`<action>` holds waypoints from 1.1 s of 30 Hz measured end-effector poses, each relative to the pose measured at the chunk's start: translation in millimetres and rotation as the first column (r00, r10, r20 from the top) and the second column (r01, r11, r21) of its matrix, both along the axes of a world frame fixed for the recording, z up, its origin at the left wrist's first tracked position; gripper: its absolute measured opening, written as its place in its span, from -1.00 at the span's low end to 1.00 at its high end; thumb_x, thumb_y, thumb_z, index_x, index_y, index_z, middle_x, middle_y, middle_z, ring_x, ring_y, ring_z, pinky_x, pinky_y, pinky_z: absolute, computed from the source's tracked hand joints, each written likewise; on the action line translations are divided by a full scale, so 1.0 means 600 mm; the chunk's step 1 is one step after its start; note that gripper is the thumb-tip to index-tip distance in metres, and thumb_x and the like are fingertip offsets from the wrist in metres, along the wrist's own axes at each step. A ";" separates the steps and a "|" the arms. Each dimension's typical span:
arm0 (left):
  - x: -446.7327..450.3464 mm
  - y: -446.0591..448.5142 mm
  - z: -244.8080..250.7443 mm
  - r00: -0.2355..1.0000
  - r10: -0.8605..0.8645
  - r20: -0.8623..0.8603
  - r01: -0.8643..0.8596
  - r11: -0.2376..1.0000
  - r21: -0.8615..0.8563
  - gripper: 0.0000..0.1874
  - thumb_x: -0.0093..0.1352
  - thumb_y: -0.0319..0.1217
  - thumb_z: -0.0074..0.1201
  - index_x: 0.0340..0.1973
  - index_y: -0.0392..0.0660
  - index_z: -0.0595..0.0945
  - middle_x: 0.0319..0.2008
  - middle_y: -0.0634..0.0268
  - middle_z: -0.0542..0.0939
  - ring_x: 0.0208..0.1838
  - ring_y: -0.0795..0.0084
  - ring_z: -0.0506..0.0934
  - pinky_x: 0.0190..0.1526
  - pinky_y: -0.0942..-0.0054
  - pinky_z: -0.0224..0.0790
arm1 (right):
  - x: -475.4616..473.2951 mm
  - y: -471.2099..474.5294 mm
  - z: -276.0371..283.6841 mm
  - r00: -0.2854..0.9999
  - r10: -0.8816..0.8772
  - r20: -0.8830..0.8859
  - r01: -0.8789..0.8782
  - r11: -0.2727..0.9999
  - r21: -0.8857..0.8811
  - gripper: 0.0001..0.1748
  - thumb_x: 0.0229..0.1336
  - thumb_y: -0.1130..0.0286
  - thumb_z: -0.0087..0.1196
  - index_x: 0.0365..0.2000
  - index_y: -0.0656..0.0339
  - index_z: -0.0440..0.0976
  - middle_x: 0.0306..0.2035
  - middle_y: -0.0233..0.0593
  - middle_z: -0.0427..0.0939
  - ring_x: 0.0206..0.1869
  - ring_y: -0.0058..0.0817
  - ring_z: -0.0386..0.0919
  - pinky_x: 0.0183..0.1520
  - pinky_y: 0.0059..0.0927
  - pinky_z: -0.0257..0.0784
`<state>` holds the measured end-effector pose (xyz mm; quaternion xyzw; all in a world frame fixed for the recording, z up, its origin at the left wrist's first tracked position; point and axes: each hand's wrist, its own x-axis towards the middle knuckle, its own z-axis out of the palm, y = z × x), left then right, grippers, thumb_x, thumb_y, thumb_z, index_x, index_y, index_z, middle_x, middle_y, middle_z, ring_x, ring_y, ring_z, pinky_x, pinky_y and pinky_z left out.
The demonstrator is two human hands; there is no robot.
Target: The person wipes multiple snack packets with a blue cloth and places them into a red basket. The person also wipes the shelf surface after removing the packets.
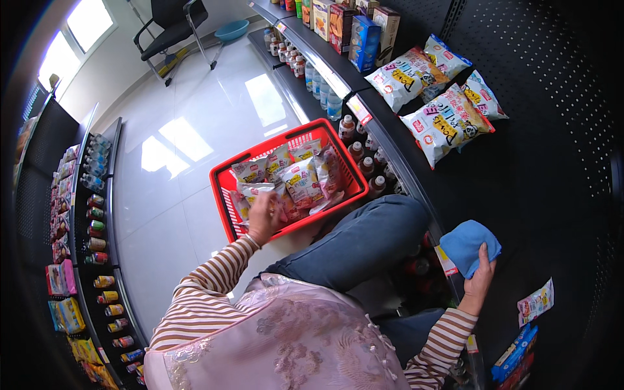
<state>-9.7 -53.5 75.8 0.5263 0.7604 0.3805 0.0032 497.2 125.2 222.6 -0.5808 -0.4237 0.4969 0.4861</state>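
My left hand (264, 217) reaches over the near side of a red plastic shopping basket (295, 233), its fingers blurred among small snack bags (300, 183). Whether those fingers grip a bag cannot be told. In my right hand (480, 278) is a folded blue cloth (467, 246), held above the front edge of a black metal shelf (492, 195). A single small snack bag (536, 302) lies on that shelf, to the right of the hand. The basket is beside my bent knee, close to the shelf unit.
Larger snack bags (447, 124) and boxed snacks (365, 43) sit farther along the shelf. Drink bottles (357, 151) line the lower level. A blue packet (515, 353) lies nearby. Across the tiled floor (161, 204) runs another stocked shelf (117, 229). A black chair (170, 29) stands beyond.
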 end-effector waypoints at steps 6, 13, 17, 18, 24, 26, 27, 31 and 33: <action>0.056 -0.007 -0.078 0.958 -0.257 0.127 0.285 0.789 -0.545 -0.48 0.28 -0.31 0.21 0.09 -0.18 0.41 -0.07 -0.05 0.61 0.01 -0.08 0.60 0.00 0.05 0.49 | -0.002 -0.012 -0.013 0.989 0.112 -0.097 -0.113 0.994 -0.007 -0.27 0.30 0.03 0.19 0.33 0.18 0.27 0.25 -0.05 0.42 0.27 -0.14 0.43 0.35 -0.01 0.31; 0.024 0.066 -0.153 0.943 -0.316 0.101 0.300 0.682 -0.667 -0.80 0.34 -0.33 0.06 -0.16 -0.08 0.64 -0.23 -0.04 0.70 -0.12 -0.07 0.67 -0.07 0.01 0.53 | -0.046 -0.102 -0.043 0.934 0.227 -0.277 -0.263 0.959 -0.102 -0.45 0.33 0.25 0.18 0.25 0.21 0.39 0.14 -0.17 0.54 0.17 -0.33 0.51 0.30 -0.21 0.38; 0.038 0.057 -0.123 0.951 -0.297 0.086 0.275 0.684 -0.675 -0.80 0.34 -0.28 0.10 -0.22 -0.08 0.66 -0.29 -0.02 0.70 -0.18 -0.08 0.67 -0.12 -0.01 0.53 | -0.051 -0.147 -0.143 0.985 0.144 -0.094 -0.151 0.985 -0.081 -0.75 0.33 0.25 0.18 -0.25 0.26 0.61 -0.28 -0.23 0.67 -0.23 -0.36 0.62 -0.10 -0.21 0.49; 0.039 0.049 -0.124 0.942 -0.326 0.080 0.294 0.687 -0.665 -0.80 0.34 -0.26 0.10 -0.22 -0.07 0.65 -0.31 -0.02 0.70 -0.20 -0.09 0.67 -0.15 -0.02 0.53 | -0.058 -0.158 -0.156 0.936 0.163 0.312 -0.138 0.985 -0.099 -0.71 0.32 0.23 0.19 -0.39 0.27 0.57 -0.38 -0.15 0.64 -0.31 -0.26 0.61 -0.20 -0.17 0.45; 0.030 0.052 -0.155 0.922 -0.385 -0.026 0.289 0.733 -0.615 -0.72 0.40 -0.12 0.06 -0.27 -0.08 0.62 -0.47 -0.11 0.67 -0.35 -0.16 0.67 -0.30 -0.08 0.52 | -0.181 -0.309 -0.301 0.366 0.457 0.811 -0.324 0.879 -0.350 -0.80 0.17 0.41 0.06 -0.47 0.31 0.59 -0.33 0.14 0.64 -0.23 0.01 0.64 -0.15 0.03 0.51; 0.033 0.052 -0.147 0.918 -0.396 -0.028 0.300 0.738 -0.604 -0.71 0.42 -0.13 0.04 -0.25 -0.09 0.61 -0.47 -0.12 0.67 -0.35 -0.17 0.67 -0.32 -0.08 0.52 | -0.214 -0.372 -0.420 0.325 0.615 0.718 -0.471 0.764 -0.441 -0.75 0.19 0.37 0.00 -0.30 0.26 0.63 -0.16 0.09 0.66 -0.10 0.01 0.64 -0.03 0.04 0.51; 0.035 0.053 -0.138 0.911 -0.410 -0.035 0.301 0.723 -0.622 -0.76 0.42 -0.18 0.04 -0.24 -0.08 0.60 -0.46 -0.11 0.68 -0.34 -0.17 0.67 -0.32 -0.08 0.52 | -0.233 -0.389 -0.452 0.445 0.666 0.599 -0.455 0.744 -0.489 -0.69 0.22 0.32 -0.02 -0.19 0.24 0.64 -0.07 0.05 0.66 -0.03 0.01 0.63 0.02 0.00 0.50; 0.018 0.053 -0.172 0.907 -0.419 -0.044 0.314 0.742 -0.592 -0.79 0.45 -0.28 -0.04 -0.16 -0.06 0.62 -0.47 -0.08 0.68 -0.37 -0.13 0.67 -0.36 -0.06 0.51 | -0.244 -0.437 -0.520 0.456 0.821 0.342 -0.540 0.561 -0.627 -0.60 0.28 0.21 -0.04 -0.02 0.16 0.61 0.05 0.02 0.62 0.06 -0.04 0.61 0.07 -0.07 0.49; 0.008 0.050 -0.184 0.908 -0.417 -0.028 0.331 0.758 -0.563 -0.78 0.46 -0.30 -0.07 -0.13 -0.06 0.63 -0.46 -0.07 0.68 -0.39 -0.09 0.67 -0.38 -0.02 0.50 | -0.257 -0.450 -0.556 0.482 0.786 0.386 -0.488 0.607 -0.627 -0.57 0.30 0.15 -0.07 -0.02 0.16 0.61 0.04 0.01 0.62 0.05 -0.07 0.62 0.09 -0.08 0.48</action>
